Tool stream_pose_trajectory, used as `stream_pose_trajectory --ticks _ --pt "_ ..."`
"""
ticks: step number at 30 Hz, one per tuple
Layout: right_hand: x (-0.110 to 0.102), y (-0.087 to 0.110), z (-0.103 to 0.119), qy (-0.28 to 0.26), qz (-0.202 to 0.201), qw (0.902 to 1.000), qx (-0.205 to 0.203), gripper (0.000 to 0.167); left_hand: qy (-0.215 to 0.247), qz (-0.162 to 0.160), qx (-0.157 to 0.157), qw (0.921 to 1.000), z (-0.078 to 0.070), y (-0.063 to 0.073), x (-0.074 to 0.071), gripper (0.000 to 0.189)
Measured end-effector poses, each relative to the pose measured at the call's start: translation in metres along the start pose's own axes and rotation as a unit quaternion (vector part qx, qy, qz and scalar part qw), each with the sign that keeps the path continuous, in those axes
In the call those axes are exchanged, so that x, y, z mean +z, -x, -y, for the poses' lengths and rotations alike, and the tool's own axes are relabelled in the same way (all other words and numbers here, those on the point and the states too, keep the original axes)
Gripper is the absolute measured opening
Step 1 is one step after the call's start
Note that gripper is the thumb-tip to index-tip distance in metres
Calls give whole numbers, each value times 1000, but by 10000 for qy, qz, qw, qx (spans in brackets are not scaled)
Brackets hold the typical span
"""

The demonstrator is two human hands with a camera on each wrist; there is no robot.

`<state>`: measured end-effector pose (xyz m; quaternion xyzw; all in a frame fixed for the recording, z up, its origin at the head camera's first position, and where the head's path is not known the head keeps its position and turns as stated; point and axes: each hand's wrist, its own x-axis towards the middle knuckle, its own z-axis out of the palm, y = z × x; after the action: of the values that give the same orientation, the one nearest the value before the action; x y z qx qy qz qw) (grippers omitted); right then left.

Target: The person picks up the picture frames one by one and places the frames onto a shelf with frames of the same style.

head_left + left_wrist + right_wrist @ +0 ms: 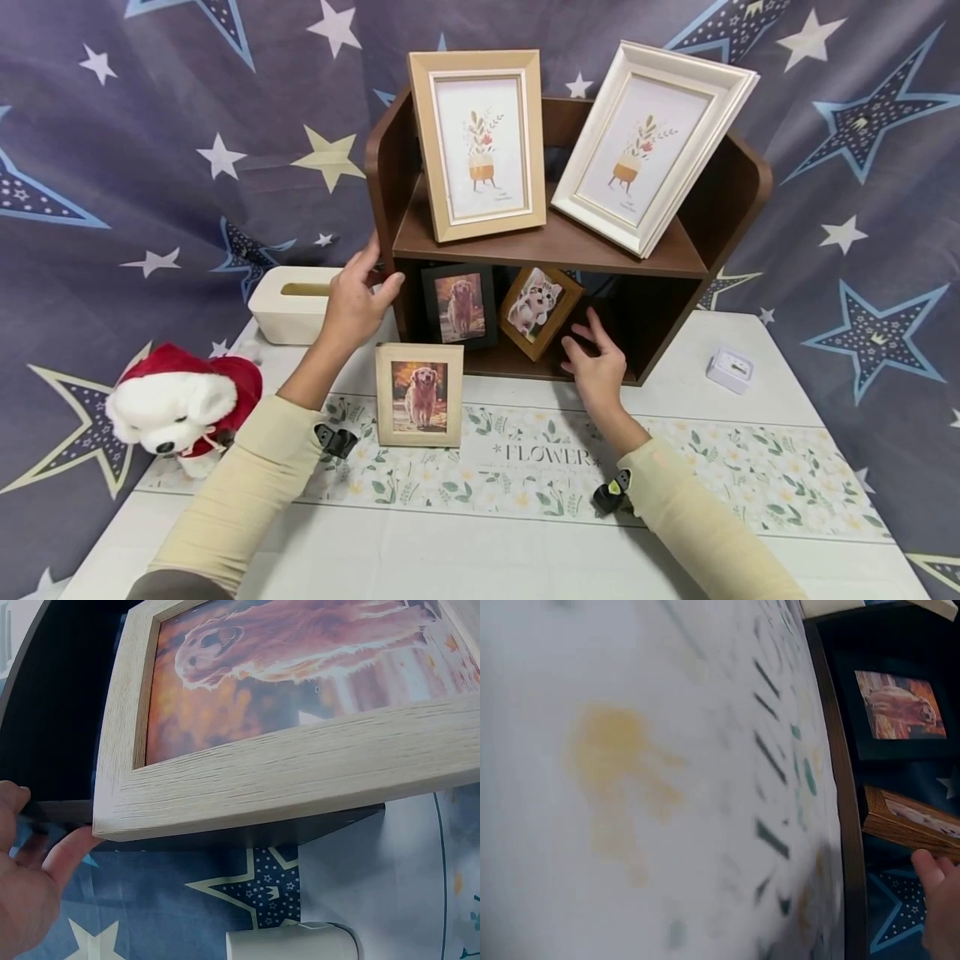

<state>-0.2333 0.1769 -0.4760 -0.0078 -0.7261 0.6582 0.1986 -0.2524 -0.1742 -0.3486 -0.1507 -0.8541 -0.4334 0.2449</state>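
My left hand point(356, 302) grips the left side panel of a dark brown two-tier shelf point(551, 243), thumb in front and fingers around the edge. In the lower tier, a brown wooden frame point(557, 302) with a kitten photo stands tilted. Beside it my right hand point(600, 360) reaches in with fingers extended; in the right wrist view, a fingertip point(924, 862) is right at the frame's edge. Left of the kitten frame stands a black frame point(486, 308) with a dog photo. A pale wood frame point(384, 392) with another dog photo stands before the shelf.
On the upper tier stand a tan frame point(534, 150) and a tilted white frame point(600, 108). A cream tissue box point(288, 321) and a white plush dog point(176, 408) in red are at left. A small white box point(730, 371) lies right, beyond the floral runner point(720, 467).
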Motion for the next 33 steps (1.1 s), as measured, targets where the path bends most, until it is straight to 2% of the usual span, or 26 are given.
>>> stream_pose_trajectory --ticks 7,19,33 --pt "-3 11 2 -89 328 9994 37 64 -12 -74 33 10000 0 -1 0 73" --pt "3 17 9 -543 650 9951 520 68 3 -16 -10 10000 0 1 0 74" --pt "12 29 13 -458 1040 9909 720 63 -10 -34 33 10000 -2 1 0 73"
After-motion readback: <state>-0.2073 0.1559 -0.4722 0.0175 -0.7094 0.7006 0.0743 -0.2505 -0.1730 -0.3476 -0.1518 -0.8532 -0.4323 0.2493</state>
